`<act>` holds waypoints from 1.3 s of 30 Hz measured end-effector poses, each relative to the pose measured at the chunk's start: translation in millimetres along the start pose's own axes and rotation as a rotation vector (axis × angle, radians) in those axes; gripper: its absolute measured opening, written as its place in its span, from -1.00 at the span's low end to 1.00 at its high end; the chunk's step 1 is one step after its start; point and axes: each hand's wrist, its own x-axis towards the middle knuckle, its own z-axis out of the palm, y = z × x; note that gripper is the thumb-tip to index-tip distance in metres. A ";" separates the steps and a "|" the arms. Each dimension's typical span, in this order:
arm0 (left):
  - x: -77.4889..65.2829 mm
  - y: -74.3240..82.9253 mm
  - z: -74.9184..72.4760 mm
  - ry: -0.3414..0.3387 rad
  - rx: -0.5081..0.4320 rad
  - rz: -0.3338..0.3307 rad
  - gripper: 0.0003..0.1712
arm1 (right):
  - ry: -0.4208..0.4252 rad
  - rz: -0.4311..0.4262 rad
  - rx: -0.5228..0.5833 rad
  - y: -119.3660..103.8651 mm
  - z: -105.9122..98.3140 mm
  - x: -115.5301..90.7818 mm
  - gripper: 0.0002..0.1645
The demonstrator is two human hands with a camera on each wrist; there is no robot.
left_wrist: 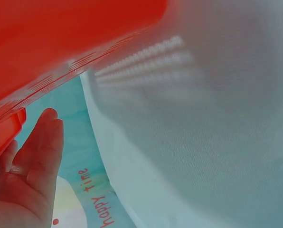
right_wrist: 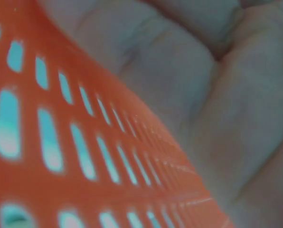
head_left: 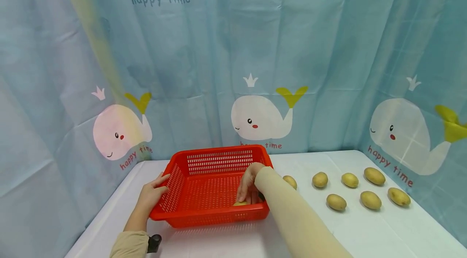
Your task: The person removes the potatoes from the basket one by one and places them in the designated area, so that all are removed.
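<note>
A red plastic basket (head_left: 211, 181) with slotted walls stands on the white table. At its left rim, my left hand (head_left: 150, 196) grips the edge, thumb and a finger reaching over it; other fingers (left_wrist: 45, 156) extend outside the wall in the left wrist view. My right hand (head_left: 249, 183) reaches down inside the basket's right end. Its fingertips are on a potato (head_left: 240, 203), mostly hidden by the hand and the front rim. In the right wrist view the palm (right_wrist: 246, 109) fills the right side, close against the slotted wall (right_wrist: 99, 123).
Several potatoes lie spread on the table (head_left: 365, 229) to the right, the nearest potato (head_left: 290, 182) just beside the basket and the farthest potato (head_left: 399, 196) near the right edge. A blue curtain (head_left: 204, 67) with whales hangs behind and along both sides.
</note>
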 end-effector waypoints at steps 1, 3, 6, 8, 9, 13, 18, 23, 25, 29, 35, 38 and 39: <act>-0.1 -0.2 -0.1 0.000 -0.001 -0.001 -0.36 | -0.008 0.011 -0.009 -2.0 0.5 0.1 -0.76; -0.4 -0.4 -0.5 0.004 0.002 0.001 -0.35 | -0.033 0.035 -0.020 -7.3 2.4 0.7 -0.76; -0.6 0.3 -1.0 0.003 -0.011 0.002 -0.35 | -0.047 0.069 -0.034 -16.4 7.8 1.3 -0.76; -1.1 1.5 -0.9 0.002 -0.017 0.004 -0.35 | -0.021 0.091 -0.019 -21.6 11.5 1.8 -0.77; -1.4 2.0 -0.7 0.002 -0.019 0.005 -0.35 | -0.007 0.092 -0.020 -23.6 13.1 1.9 -0.78; -3.4 3.9 0.0 0.005 -0.021 0.012 -0.35 | -0.021 0.081 -0.033 -26.6 14.9 2.4 -0.80; -6.1 4.0 1.3 0.013 -0.007 0.023 -0.36 | -0.106 -0.090 -0.111 -23.1 10.6 -2.0 -0.85; -6.0 2.1 3.4 0.027 0.038 0.048 -0.37 | -0.079 -0.240 -0.100 -15.9 1.9 -10.4 -0.81; -5.2 1.2 4.2 0.028 0.045 0.053 -0.38 | -0.029 -0.276 -0.060 -11.3 -2.4 -15.6 -0.77; -5.1 1.3 4.8 0.036 0.053 0.063 -0.37 | 0.066 -0.380 -0.010 -4.6 -9.0 -31.8 -0.70; -6.3 1.5 6.5 0.058 0.183 0.109 -0.43 | 0.258 -0.493 0.161 4.9 -14.4 -66.5 -0.66; -5.6 1.1 6.1 0.070 0.199 0.118 -0.45 | 0.319 -0.519 0.245 10.3 -16.1 -82.2 -0.63; -5.2 1.4 5.4 0.075 0.188 0.115 -0.46 | 0.336 -0.530 0.267 12.5 -16.4 -86.5 -0.61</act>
